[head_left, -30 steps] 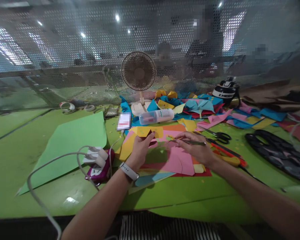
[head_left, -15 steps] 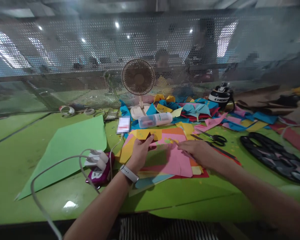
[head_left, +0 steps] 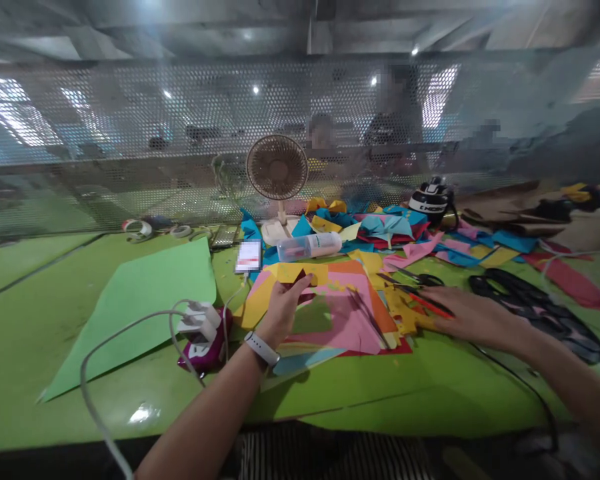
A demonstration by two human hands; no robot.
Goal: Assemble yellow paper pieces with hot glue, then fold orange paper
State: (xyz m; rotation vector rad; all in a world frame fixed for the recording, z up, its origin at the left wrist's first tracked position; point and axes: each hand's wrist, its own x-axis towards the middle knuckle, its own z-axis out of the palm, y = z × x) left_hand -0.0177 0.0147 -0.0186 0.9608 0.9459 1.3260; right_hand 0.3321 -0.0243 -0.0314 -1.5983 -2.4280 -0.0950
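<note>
The right hand (head_left: 473,310) has moved from the middle of the paper stack toward the right edge of the surface (head_left: 445,387), and the slim dark metal tweezers (head_left: 369,318) it held earlier now lie on the large pink paper sheet (head_left: 350,328), slanting toward the stack's near right corner. The left hand (head_left: 281,312) has stayed put.

That left hand, with a white watch (head_left: 263,348) at the wrist, pinches a small dark red paper piece (head_left: 299,276) between thumb and fingers — just above the stack's left part, beside a yellow paper strip (head_left: 283,271). The right hand reaches flat and low, fingers extended over a slim orange-red tool (head_left: 433,304) and a bright yellow object (head_left: 405,310); whether it grips either, I cannot tell.

Black-handled scissors (head_left: 431,281) lie just beyond its fingertips, and a black oval tray (head_left: 565,327) lies nearer the surface's right edge. A clear plastic bottle (head_left: 310,247) rests behind the stack, before a heap of crumpled coloured paper (head_left: 390,223). Toward the far edge stands a small round beige fan (head_left: 277,168); a large light green sheet (head_left: 145,300) covers part of the left side — a purple power block (head_left: 205,355) sits by its near right corner.
</note>
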